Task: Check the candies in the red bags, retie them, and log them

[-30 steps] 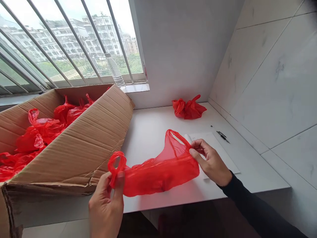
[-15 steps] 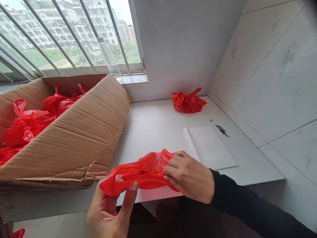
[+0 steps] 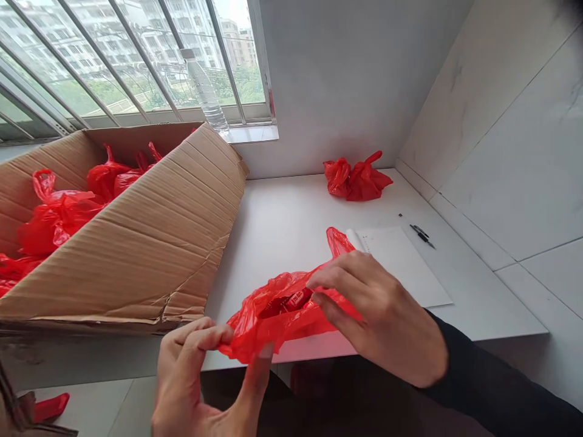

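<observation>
A thin red plastic bag (image 3: 268, 332) lies at the front edge of the white table with its mouth spread open. Dark red packaged items with pale print (image 3: 298, 298) show inside, too unclear to name. My left hand (image 3: 195, 376) grips the bag's left end, fingers behind and thumb in front. At the right side of the mouth, my right hand (image 3: 382, 312) has thumb and fingers on the rim. One bag handle (image 3: 337, 241) sticks up beyond the right hand.
To the left stands a cardboard box (image 3: 150, 224) holding several knotted red bags (image 3: 59, 218). Another red bag (image 3: 359, 179) sits by the back wall. A notebook (image 3: 405, 261) and pens (image 3: 422, 235) lie right. A water bottle (image 3: 207, 97) stands on the windowsill.
The bag's mouth has opened wider, and the items inside now show. My right hand has shifted right and up, and a handle has risen behind it. The view has moved slightly.
</observation>
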Action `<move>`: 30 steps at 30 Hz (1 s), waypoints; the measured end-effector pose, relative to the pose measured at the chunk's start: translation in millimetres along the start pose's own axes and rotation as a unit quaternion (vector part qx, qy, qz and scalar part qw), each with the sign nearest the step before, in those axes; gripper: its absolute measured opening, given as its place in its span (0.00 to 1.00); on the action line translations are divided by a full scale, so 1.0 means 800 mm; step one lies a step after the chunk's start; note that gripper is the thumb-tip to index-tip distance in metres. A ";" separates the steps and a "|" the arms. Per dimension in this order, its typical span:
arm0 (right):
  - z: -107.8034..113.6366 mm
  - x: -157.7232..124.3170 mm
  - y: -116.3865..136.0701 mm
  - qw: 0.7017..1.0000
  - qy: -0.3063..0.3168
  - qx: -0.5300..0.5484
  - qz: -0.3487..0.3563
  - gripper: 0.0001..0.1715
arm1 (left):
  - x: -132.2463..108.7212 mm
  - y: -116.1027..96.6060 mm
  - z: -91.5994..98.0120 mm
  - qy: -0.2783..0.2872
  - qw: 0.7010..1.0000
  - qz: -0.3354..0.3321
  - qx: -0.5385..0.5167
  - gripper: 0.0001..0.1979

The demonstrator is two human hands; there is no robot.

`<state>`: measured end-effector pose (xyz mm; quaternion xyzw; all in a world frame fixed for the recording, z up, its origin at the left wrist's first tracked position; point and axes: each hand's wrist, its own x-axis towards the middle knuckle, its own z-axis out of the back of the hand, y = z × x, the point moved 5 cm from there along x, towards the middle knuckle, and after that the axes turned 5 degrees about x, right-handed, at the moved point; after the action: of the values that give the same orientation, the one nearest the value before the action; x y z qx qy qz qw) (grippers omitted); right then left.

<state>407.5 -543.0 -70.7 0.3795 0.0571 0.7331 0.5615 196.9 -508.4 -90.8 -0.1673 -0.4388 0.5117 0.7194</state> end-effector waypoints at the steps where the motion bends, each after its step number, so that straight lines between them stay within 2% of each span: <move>1: -0.009 0.000 0.007 0.998 0.042 0.037 0.017 0.12 | 0.002 -0.004 -0.004 0.006 1.000 -0.011 0.019 0.11; 3: -0.032 -0.003 0.011 0.988 0.141 0.059 0.024 0.15 | 0.005 -0.008 -0.010 0.006 0.999 -0.024 0.024 0.09; 6: -0.067 -0.013 -0.011 0.964 0.265 -0.021 -0.030 0.20 | 0.004 -0.011 -0.008 -0.052 0.998 -0.028 0.008 0.04; 8: -0.084 -0.021 -0.030 0.938 0.330 -0.076 -0.070 0.19 | -0.001 -0.006 -0.008 -0.066 0.997 0.025 0.002 0.05; 10: -0.094 -0.026 -0.044 0.919 0.370 -0.103 -0.091 0.15 | -0.007 0.004 -0.013 -0.028 0.993 0.110 -0.022 0.10; 13: -0.101 -0.025 -0.058 0.909 0.384 -0.116 -0.112 0.09 | -0.017 0.017 -0.029 0.063 0.972 0.198 -0.113 0.17; 16: -0.101 -0.021 -0.070 0.906 0.369 -0.150 -0.142 0.07 | -0.020 0.024 -0.037 0.095 0.942 0.233 -0.223 0.15; 19: -0.098 -0.018 -0.074 0.904 0.361 -0.174 -0.149 0.10 | -0.015 0.026 -0.035 0.070 0.913 0.250 -0.314 0.11; 22: -0.099 -0.017 -0.068 0.909 0.354 -0.186 -0.119 0.13 | -0.011 0.027 -0.031 0.060 0.894 0.262 -0.358 0.10; 27: -0.118 -0.019 -0.056 0.925 0.347 -0.144 -0.059 0.19 | -0.010 0.030 -0.022 0.024 0.904 0.214 -0.370 0.13; 30: -0.130 -0.020 -0.056 0.931 0.340 -0.127 -0.043 0.11 | -0.009 0.028 -0.016 -0.005 0.921 0.175 -0.349 0.13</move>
<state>379.4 -505.2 -174.7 0.0305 0.1667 0.7947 0.5829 193.1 -502.7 -117.0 -0.4790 -0.5571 0.4446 0.5124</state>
